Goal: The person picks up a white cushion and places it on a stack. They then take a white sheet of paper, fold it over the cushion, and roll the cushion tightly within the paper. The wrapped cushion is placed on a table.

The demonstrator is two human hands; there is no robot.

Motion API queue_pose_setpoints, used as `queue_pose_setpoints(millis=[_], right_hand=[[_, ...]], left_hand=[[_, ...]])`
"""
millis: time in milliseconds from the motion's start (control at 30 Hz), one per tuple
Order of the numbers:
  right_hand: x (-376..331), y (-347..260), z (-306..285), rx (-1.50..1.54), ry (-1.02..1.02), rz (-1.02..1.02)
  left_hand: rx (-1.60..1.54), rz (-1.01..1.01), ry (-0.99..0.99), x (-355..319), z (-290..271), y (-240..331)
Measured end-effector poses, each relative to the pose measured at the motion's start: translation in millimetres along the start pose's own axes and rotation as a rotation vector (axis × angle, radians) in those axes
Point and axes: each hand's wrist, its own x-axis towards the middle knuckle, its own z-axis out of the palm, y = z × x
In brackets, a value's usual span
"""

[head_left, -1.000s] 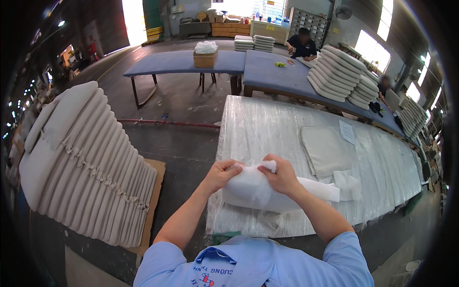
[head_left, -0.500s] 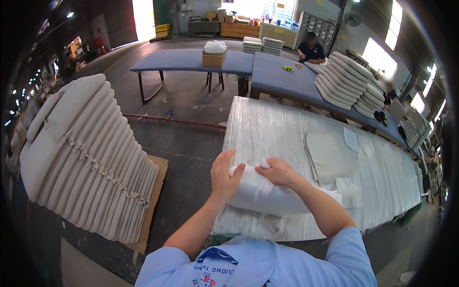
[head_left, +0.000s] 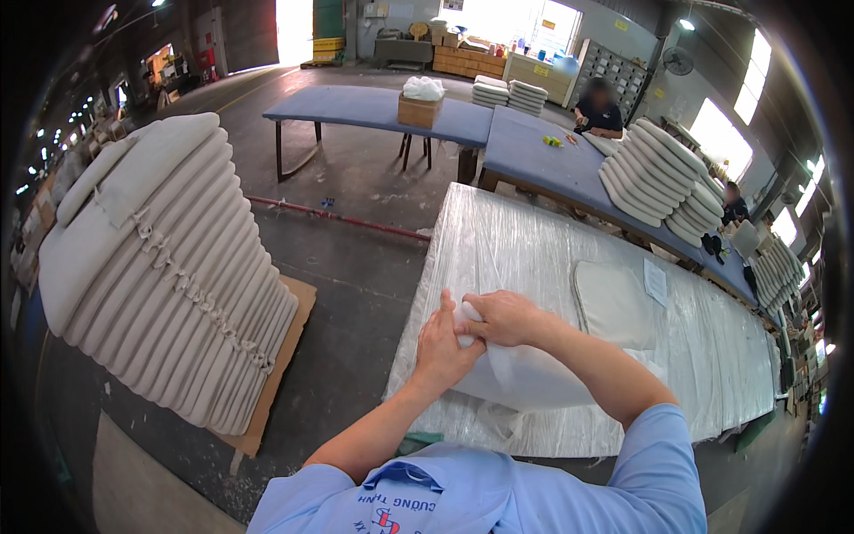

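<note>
Hands meet at the near edge of the plastic-covered counter [head_left: 534,258] in the head view, both on a white foam pad in thin clear wrap [head_left: 525,378]. The left hand [head_left: 442,347], which half a second ago was lifted open with fingers spread beside the pad, now lies against the pad's upper left corner, its fingers closed in on the wrap. The right hand [head_left: 503,318] has stayed on top, fingers curled and pinching the same corner. The pad itself has barely moved: it rests on the counter's near edge, just before the person's chest. Both hands working one corner suggests the wrap there is being gathered or folded. Beyond lies a flat beige cushion [head_left: 612,304]. To the left, a leaning stack of beige cushions [head_left: 169,267] stands on a cardboard sheet [head_left: 285,356] on the floor.
</note>
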Motion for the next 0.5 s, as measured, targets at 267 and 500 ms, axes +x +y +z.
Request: queue_pose_setpoints(millis=[267,500], right_hand=[[36.4,41.3,44.6,0.628,-0.223,0.467],[28.3,120.8,66.8,-0.127,-0.08,0.337]], left_hand=[[0.412,0.269,0.075,-5.1,-10.3,9.6],[0.305,0.227,-0.237,-2.3,-7.1,24.5]])
